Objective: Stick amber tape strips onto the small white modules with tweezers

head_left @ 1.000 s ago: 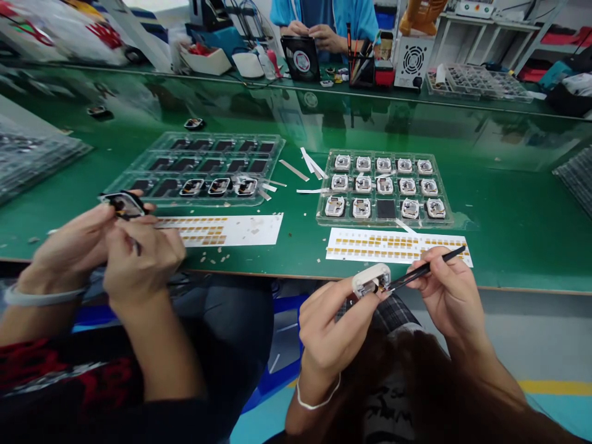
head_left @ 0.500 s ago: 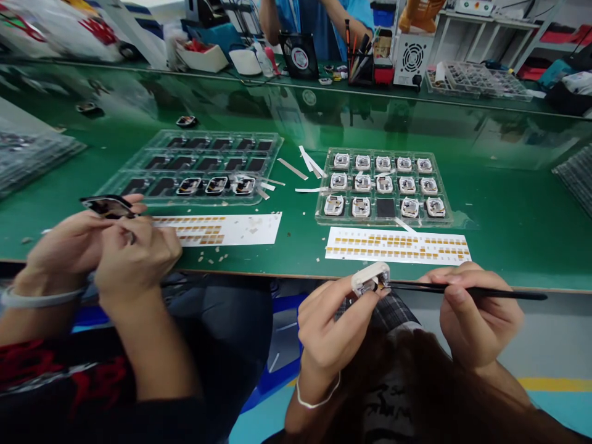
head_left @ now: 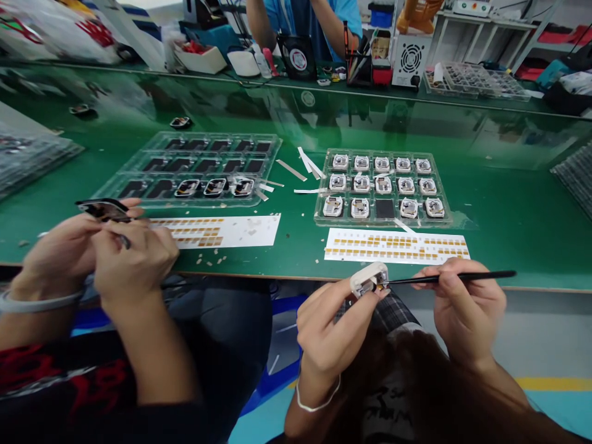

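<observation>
My left hand point(head_left: 330, 324) pinches a small white device housing point(head_left: 370, 277) between thumb and fingers, its open side with small inner parts turned to the right. My right hand point(head_left: 465, 308) is closed round black tweezers point(head_left: 456, 278), and their thin tip reaches into the housing. Just beyond, a white sheet of small amber adhesive pieces point(head_left: 398, 245) lies near the table edge. Behind the sheet, a clear tray point(head_left: 319, 216) bears rows of similar white housings; one pocket in its front row shows only a dark pad.
To the left, a co-worker's hands point(head_left: 124, 246) hold a dark housing and a tool over another sheet point(head_left: 254, 229). A second clear tray point(head_left: 99, 188) stands behind them. Loose paper strips point(head_left: 292, 170) lie between the trays. Across the bench sits another person point(head_left: 300, 24).
My right hand has shifted slightly left, and the tweezers' back end has swung up. My left hand and the housing stay almost still.
</observation>
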The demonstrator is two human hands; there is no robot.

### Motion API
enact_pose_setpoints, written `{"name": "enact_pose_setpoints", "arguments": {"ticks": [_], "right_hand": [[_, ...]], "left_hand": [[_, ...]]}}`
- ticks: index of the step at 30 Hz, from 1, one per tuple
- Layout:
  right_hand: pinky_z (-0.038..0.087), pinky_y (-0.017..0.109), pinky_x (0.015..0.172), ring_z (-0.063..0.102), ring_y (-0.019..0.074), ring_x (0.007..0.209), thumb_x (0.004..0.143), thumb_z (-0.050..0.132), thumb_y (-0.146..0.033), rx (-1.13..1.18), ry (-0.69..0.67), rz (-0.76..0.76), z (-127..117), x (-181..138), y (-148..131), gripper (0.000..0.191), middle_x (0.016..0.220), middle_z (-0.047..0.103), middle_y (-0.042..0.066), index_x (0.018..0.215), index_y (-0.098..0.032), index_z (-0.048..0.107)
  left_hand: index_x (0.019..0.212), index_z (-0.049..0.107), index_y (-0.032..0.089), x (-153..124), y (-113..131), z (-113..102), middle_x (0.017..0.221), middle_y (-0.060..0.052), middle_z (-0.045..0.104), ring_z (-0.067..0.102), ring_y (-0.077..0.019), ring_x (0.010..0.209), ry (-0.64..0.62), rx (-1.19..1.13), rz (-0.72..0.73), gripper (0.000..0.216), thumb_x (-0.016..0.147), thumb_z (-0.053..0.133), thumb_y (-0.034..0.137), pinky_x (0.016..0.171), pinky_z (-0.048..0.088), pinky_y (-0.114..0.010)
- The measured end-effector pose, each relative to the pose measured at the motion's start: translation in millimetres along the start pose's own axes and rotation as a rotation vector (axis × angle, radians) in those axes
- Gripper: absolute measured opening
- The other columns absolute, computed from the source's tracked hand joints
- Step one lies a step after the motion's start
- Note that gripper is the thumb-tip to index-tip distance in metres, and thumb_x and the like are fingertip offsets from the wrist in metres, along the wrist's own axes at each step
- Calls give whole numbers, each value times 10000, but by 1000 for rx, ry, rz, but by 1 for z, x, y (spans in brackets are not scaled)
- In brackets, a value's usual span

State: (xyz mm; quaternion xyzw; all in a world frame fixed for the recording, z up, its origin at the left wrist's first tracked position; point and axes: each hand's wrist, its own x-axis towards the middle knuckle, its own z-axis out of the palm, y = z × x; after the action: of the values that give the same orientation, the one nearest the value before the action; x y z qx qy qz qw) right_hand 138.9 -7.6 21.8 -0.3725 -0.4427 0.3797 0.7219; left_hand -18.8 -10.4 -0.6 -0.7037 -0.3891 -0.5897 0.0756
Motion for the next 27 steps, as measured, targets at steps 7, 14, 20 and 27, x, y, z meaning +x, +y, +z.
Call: {"name": "enact_pose_setpoints", "arguments": {"ticks": [7, 14, 20, 27], "right_hand": [[612, 166, 542, 681, 106, 546, 768, 785, -299, 279, -36, 486, 2, 11, 10, 169, 667, 704, -16, 738, -180, 669], [593, 156, 528, 657, 94, 566, 711, 827, -334, 368, -36, 668, 5, 10, 12, 244, 684, 676, -16, 748, -165, 655], [512, 195, 494, 570, 90, 549, 861, 648, -314, 402, -19, 287, -1, 17, -1, 147, 613, 515, -44, 771, -200, 628], [250, 243, 437, 328, 100, 442, 929, 451, -159, -299, -467, -497, -22, 17, -4, 271, 557, 374, -48, 1088, -211, 664]], "left_hand": [[936, 702, 179, 3, 1, 0, 1007, -27, 704, 638, -82, 791, 3, -49, -1, 211, 794, 706, 23, 624, 505, -195], [902, 692, 152, 4, 1, -1, 995, -37, 696, 641, -81, 809, -12, -40, 11, 162, 800, 701, 26, 637, 496, -182], [853, 659, 140, 3, 2, -3, 901, -35, 690, 622, -89, 751, -3, -24, -1, 169, 774, 707, -1, 599, 498, -202], [1138, 498, 188, 0, 0, 1, 942, -27, 711, 665, -109, 788, 92, -72, 44, 525, 725, 732, -36, 637, 568, -247]]}}
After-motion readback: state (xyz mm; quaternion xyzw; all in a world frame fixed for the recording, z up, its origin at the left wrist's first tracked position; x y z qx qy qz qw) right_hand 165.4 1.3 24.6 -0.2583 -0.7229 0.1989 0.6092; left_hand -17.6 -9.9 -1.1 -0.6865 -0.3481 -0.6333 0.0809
